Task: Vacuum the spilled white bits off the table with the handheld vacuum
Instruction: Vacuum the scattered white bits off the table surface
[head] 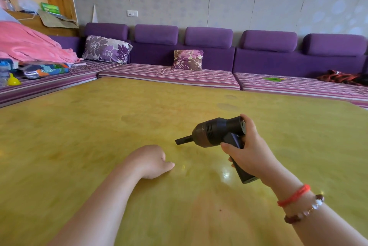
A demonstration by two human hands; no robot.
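Right hand (253, 150) wrapped in a firm grip, thumb up top, fingers (227, 147) curled round the front, wrist bent slightly, forearm reaching in from lower right. Left hand (153, 161) loosely fisted, knuckles up, seemingly resting flat; contact hard to confirm. Left forearm stretched forward from lower left.

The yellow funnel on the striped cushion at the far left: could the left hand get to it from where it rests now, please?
Probably not without leaning. The left hand rests curled on the table, and the yellow funnel sits beyond the table's far left edge on the striped cushion. Nothing blocks the way; the stretch looks long.
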